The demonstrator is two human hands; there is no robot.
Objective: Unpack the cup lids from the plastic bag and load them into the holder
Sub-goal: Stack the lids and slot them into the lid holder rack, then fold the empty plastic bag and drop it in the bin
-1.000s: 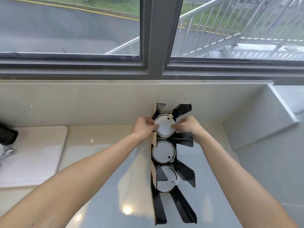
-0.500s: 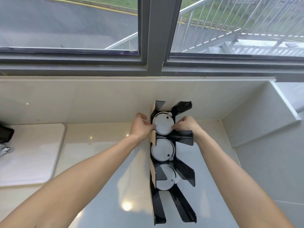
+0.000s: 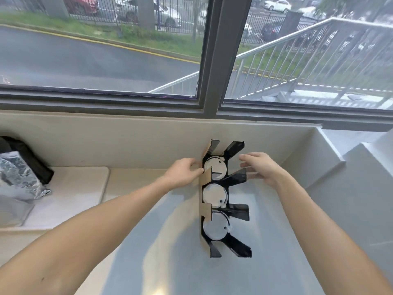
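A black lid holder (image 3: 236,210) with slanted fins stands on the pale counter against the back wall. Three white cup lid stacks sit in it: the far stack (image 3: 214,169), the middle stack (image 3: 213,193) and the near stack (image 3: 214,228). My left hand (image 3: 182,172) rests at the holder's left edge beside the far stack, fingertips touching the tan side panel. My right hand (image 3: 258,167) hovers just right of the holder, fingers spread and apart from the lids. No lid is in either hand.
A crumpled silvery plastic bag (image 3: 19,177) and a black object (image 3: 25,158) lie on a white mat (image 3: 70,194) at the far left. The window sill and back wall (image 3: 127,141) bound the counter; a raised ledge (image 3: 323,165) closes the right side.
Both hands have let go of the far lid stack and drawn outward, the right hand opening away to the right. The camera has tilted up a little.
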